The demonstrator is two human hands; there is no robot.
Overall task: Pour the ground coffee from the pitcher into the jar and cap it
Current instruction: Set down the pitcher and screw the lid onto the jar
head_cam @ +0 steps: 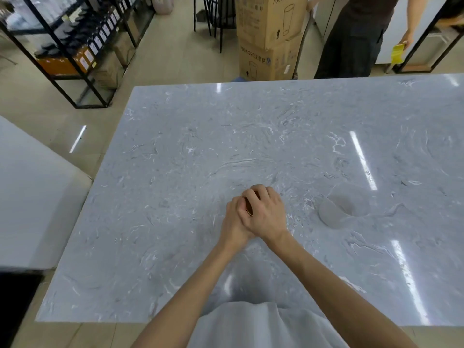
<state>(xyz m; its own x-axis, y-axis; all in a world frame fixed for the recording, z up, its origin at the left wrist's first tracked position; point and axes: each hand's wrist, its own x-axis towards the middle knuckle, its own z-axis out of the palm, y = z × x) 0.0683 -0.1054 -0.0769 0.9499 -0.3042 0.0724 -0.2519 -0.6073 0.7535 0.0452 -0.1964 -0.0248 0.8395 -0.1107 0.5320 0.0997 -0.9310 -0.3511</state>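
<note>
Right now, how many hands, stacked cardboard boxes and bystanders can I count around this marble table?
Hands clasped over the table: 2, left hand and right hand
Stacked cardboard boxes behind it: 2
Standing person: 1
Total: 5

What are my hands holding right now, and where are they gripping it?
Both hands, left hand and right hand, are closed together around something small and dark; only a sliver shows, so the thing and grip point cannot be told.
</note>
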